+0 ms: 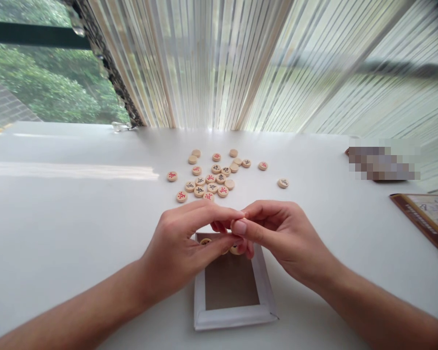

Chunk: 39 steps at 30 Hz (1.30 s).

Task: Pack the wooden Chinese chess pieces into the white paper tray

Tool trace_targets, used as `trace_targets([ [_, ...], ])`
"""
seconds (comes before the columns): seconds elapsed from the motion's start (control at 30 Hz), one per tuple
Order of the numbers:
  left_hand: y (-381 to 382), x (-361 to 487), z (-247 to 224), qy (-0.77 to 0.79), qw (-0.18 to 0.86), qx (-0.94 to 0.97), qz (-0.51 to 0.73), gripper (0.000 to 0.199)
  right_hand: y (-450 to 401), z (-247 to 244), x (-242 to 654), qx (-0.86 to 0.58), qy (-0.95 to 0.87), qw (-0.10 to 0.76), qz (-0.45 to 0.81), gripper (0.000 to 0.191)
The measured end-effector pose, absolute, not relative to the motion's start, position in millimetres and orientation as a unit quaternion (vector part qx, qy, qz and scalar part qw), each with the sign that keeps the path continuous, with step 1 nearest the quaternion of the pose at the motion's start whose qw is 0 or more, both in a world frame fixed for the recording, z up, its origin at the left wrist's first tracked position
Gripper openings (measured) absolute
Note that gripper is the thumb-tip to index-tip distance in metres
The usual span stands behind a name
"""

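My left hand (193,233) and my right hand (277,233) meet fingertip to fingertip above a shallow white cardboard box (237,316) with a brown floor. Both are closed in a pinch, and whatever lies between the fingers is hidden. Inside the far end of the box, partly covered by my fingers, are a few round wooden xiangqi pieces (205,241). Just beyond my hands, several more xiangqi pieces (199,191) lie loosely scattered, some showing red or black characters, others blank side up.
The white table (76,214) reaches back to a striped curtain (211,63) and a window. One xiangqi piece (283,183) lies apart on the right. Farther right are a brown-edged printed box or card (423,218) and a pixelated object (381,163).
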<state>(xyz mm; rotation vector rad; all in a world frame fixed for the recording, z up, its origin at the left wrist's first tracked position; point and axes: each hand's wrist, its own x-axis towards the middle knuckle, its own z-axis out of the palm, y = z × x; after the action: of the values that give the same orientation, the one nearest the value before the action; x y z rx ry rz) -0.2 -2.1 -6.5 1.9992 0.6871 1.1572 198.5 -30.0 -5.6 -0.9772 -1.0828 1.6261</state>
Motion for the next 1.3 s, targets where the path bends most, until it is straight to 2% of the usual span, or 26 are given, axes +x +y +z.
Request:
trace_targets([
  [0.3, -3.6, -1.8, -4.2, 0.301, 0.381, 0.760, 0.432, 0.014, -29.3, -5.3, 199.0, -0.388, -0.423, 0.454, 0.682, 0.025],
  [0.7, -2.4, -3.8, -4.4, 0.295, 0.393, 0.763, 0.420, 0.015, -29.8, -0.7, 202.2, -0.368, -0.464, 0.453, 0.666, 0.013],
  [0.9, -1.1, -4.9, -5.3, 0.286, 0.397, 0.760, 0.428, 0.014, -28.3, -0.1, 203.2, -0.353, -0.473, 0.453, 0.668, 0.024],
  [1.3, -0.5, -6.4, -6.8, 0.297, 0.416, 0.740, 0.437, 0.022, -28.7, -5.6, 205.2, -0.342, -0.474, 0.466, 0.664, 0.031],
])
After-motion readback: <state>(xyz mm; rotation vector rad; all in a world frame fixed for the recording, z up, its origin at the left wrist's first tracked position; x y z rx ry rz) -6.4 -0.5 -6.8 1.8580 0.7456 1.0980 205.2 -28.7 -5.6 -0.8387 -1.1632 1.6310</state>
